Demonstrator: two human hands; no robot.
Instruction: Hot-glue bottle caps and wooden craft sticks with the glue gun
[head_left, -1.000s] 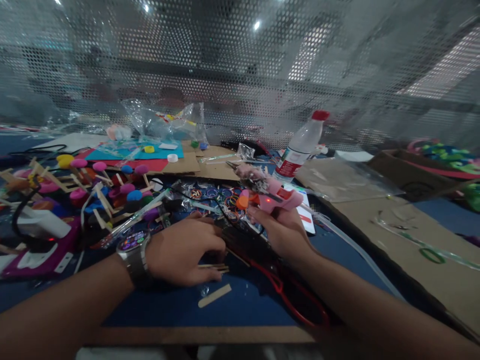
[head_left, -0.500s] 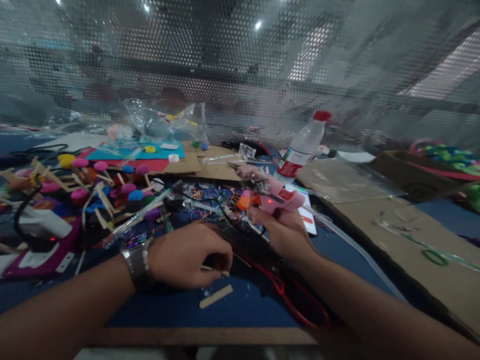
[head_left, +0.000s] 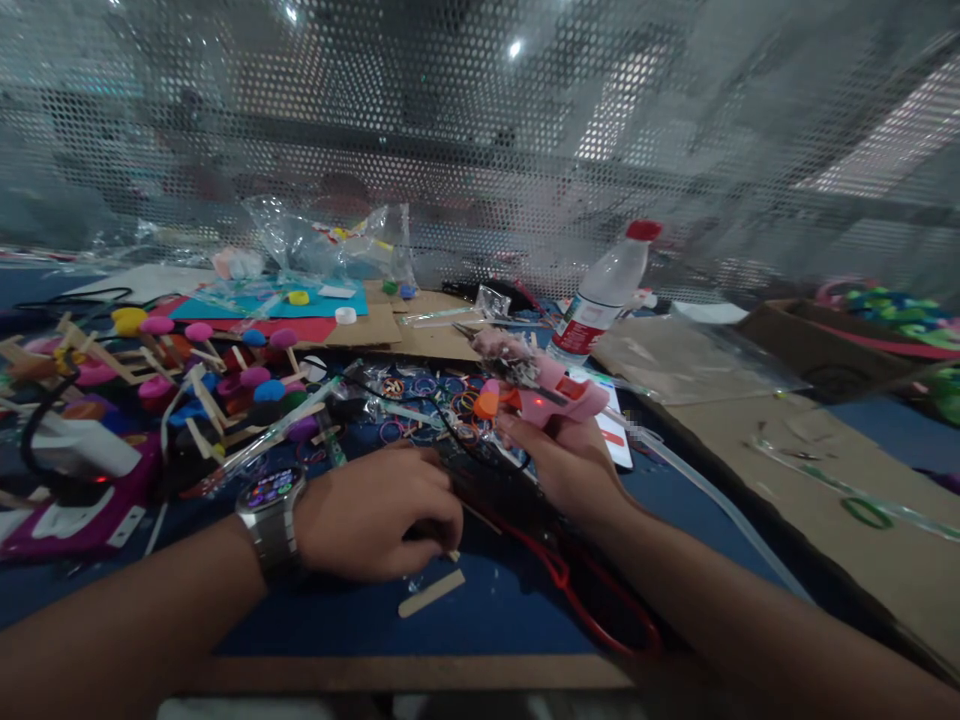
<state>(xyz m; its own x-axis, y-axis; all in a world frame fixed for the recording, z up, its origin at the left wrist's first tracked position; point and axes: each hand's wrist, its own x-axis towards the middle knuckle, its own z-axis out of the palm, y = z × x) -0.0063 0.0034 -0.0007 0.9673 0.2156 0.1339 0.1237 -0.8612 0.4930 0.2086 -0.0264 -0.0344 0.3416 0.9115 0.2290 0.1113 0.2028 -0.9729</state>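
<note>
My right hand (head_left: 570, 460) is wrapped round a pink glue gun (head_left: 551, 395) with an orange part at its side, a lit red light and grey, stringy residue on its front. The gun's nozzle points to the upper left. Over the blue tabletop, my left hand (head_left: 382, 510), with a watch on its wrist, has its fingers curled in toward the thumb. A wooden stick's short end (head_left: 453, 555) shows by the thumb; the hand hides the rest. Just below lies a loose craft stick (head_left: 433, 593), flat on the table. Red-handled scissors (head_left: 577, 600) lie partly under my right forearm.
Craft-stick pieces with coloured pompoms (head_left: 255, 380) crowd the left, beside a purple power strip (head_left: 82, 515). Behind are rubber bands (head_left: 424, 385), a red-capped bottle (head_left: 604, 290) and a phone (head_left: 616, 440). A cardboard box (head_left: 832, 350) stands right. Mesh (head_left: 450, 130) rises behind the table.
My left fingers have shifted slightly, and less of the small stick shows beneath them. My right hand keeps the glue gun in nearly the same place.
</note>
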